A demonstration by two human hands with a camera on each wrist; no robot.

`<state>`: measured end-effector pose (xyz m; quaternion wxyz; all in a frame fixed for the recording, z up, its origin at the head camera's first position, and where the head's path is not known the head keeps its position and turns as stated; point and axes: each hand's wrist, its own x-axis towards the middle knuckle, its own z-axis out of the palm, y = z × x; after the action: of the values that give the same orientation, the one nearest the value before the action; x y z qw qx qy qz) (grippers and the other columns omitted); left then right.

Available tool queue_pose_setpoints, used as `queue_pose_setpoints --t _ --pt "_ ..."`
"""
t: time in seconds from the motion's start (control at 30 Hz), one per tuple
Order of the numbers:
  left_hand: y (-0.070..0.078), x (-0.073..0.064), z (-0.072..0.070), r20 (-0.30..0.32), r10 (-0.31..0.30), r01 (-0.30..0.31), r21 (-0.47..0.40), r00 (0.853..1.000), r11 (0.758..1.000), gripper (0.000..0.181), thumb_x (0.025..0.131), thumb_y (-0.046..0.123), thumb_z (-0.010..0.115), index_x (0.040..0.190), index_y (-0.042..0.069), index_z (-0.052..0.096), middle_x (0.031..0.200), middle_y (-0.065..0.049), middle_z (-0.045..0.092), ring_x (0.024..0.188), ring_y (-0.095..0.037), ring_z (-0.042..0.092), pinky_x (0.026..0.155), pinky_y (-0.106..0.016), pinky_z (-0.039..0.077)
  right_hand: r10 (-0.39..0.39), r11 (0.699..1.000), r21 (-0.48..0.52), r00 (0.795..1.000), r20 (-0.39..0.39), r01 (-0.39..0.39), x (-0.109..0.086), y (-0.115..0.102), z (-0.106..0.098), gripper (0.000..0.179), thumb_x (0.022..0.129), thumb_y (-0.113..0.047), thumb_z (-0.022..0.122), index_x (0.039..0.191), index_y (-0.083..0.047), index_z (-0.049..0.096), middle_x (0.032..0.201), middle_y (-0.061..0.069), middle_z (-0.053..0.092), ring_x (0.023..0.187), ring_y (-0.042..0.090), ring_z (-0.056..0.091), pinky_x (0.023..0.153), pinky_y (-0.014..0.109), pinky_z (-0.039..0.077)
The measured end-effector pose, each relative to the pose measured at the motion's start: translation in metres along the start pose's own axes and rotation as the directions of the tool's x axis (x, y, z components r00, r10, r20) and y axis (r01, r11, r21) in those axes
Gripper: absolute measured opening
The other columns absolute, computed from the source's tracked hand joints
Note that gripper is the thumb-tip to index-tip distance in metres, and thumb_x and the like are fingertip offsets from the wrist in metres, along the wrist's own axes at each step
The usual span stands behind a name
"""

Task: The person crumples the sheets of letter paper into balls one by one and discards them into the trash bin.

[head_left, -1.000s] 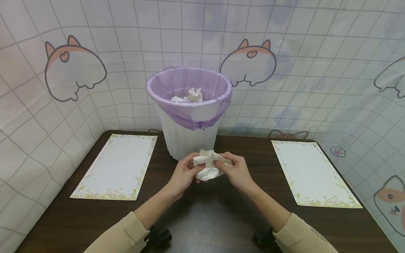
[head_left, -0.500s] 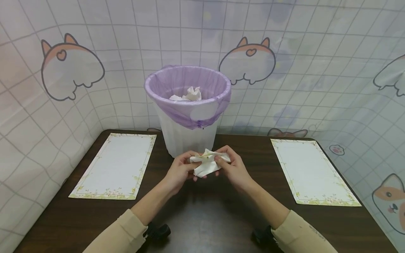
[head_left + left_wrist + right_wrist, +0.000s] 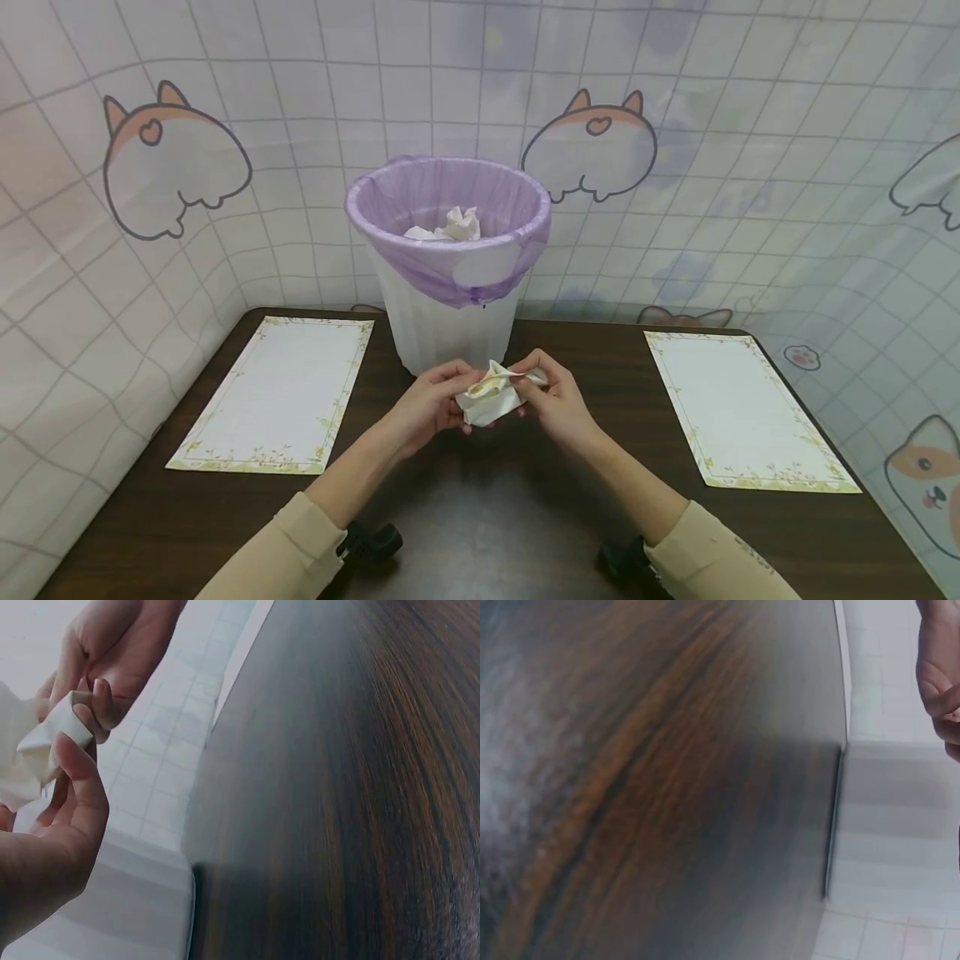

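Between both hands, just in front of the bin in the head view, is a crumpled piece of white paper (image 3: 491,402) with yellowish-green marks along its upper folds. My left hand (image 3: 433,406) holds its left side, fingers bent around it. The right hand (image 3: 553,398) pinches its right end between thumb and fingers. Up close in the left wrist view, the left thumb presses on the folded paper (image 3: 56,731), with the right hand (image 3: 124,649) at its far end. At the right wrist view's edge only part of a hand (image 3: 941,682) shows; the paper is out of frame.
A white bin (image 3: 450,329) with a purple liner (image 3: 480,279) stands at the table's back, crumpled white paper (image 3: 459,225) inside. Flat bordered sheets lie at left (image 3: 273,396) and right (image 3: 750,408) on the dark wooden table (image 3: 480,533). A patterned cloth (image 3: 315,108) hangs behind.
The paper has been turned and folded in the hands, so its marked edge now stands up in folds. The left fingers have shifted their hold; both hands stay before the bin.
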<state>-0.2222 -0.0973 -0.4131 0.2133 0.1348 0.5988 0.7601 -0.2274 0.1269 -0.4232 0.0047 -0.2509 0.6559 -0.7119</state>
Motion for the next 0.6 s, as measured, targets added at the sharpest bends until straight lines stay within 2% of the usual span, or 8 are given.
queue_pose_setpoints --t 0.1,0.23,0.33,0.4,0.5,0.6 --pt "-0.001 0.0 0.002 -0.026 0.009 -0.008 0.041 1.0 0.999 0.007 0.106 0.014 0.059 0.112 0.01 0.061 0.101 -0.012 0.068 0.081 -0.027 0.074 0.063 -0.03 0.053 -0.005 1.0 0.0 1.0 0.006 0.005 0.0 0.0 0.0 0.009 0.101 0.005 0.059 0.104 0.01 0.052 0.105 0.007 0.063 0.076 0.015 0.058 0.062 0.025 0.051" --pt "-0.003 0.0 0.003 -0.061 0.082 -0.069 0.183 0.995 0.981 0.026 0.102 0.009 0.065 0.127 0.004 0.059 0.09 -0.009 0.065 0.072 -0.02 0.068 0.061 -0.029 0.054 0.007 1.0 0.016 1.0 0.018 -0.007 0.001 0.001 -0.001 0.008 0.1 0.008 0.058 0.106 0.01 0.052 0.11 0.009 0.06 0.082 0.017 0.06 0.064 0.027 0.054" --pt "-0.005 0.0 0.005 -0.085 0.155 -0.12 0.324 0.984 0.938 0.039 0.1 0.011 0.069 0.137 0.002 0.056 0.083 -0.006 0.062 0.068 -0.019 0.059 0.062 -0.033 0.055 0.046 0.995 0.089 0.998 0.039 -0.05 0.0 0.001 -0.002 0.012 0.1 0.004 0.054 0.111 0.009 0.052 0.114 0.009 0.058 0.088 0.017 0.061 0.071 0.03 0.055" --pt "-0.006 0.0 0.007 -0.087 0.211 -0.158 0.406 0.974 0.9 0.042 0.1 0.012 0.069 0.139 0.003 0.057 0.086 -0.006 0.063 0.067 -0.018 0.056 0.061 -0.032 0.054 0.069 0.986 0.148 0.996 0.052 -0.076 -0.001 0.001 -0.003 0.017 0.103 -0.002 0.051 0.116 0.008 0.049 0.116 0.01 0.056 0.09 0.017 0.061 0.076 0.031 0.055" --pt "-0.008 0.001 0.008 -0.07 0.297 -0.232 0.469 0.952 0.852 0.038 0.1 0.012 0.069 0.136 0.003 0.062 0.093 -0.007 0.062 0.066 -0.02 0.053 0.057 -0.027 0.048 0.115 0.972 0.202 0.992 0.044 -0.121 -0.002 0.002 -0.003 0.025 0.108 -0.009 0.049 0.126 0.007 0.046 0.117 0.01 0.055 0.093 0.017 0.062 0.084 0.035 0.055" --pt "-0.01 0.002 0.008 -0.067 0.373 -0.29 0.509 0.925 0.811 0.033 0.1 0.01 0.069 0.132 0.004 0.066 0.097 -0.006 0.064 0.068 -0.017 0.054 0.058 -0.023 0.046 0.18 0.965 0.192 0.983 0.023 -0.181 0.0 0.004 -0.001 0.031 0.108 -0.01 0.054 0.131 0.008 0.046 0.117 0.011 0.059 0.096 0.018 0.065 0.089 0.04 0.056"
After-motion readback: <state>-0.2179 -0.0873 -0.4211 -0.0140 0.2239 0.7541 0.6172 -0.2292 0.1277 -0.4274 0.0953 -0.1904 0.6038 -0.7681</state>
